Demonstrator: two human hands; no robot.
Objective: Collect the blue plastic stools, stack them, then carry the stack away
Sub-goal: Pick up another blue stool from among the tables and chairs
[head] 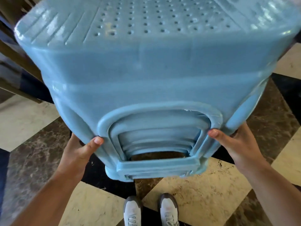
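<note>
Blue stools [146, 75] sit stacked; the left hand [81, 149] and right hand [234, 142] each grip one side, above the floor [203, 190].

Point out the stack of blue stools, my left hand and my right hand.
stack of blue stools [146, 70]: head view, on the top stool's near side wall.
left hand [79, 150]: head view, back of the hand.
right hand [236, 144]: head view, back of the hand.

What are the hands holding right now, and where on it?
Both hands hold the stack of blue stools by its legs: left hand on the near-left leg, right hand on the near-right leg, thumbs on the front.
</note>
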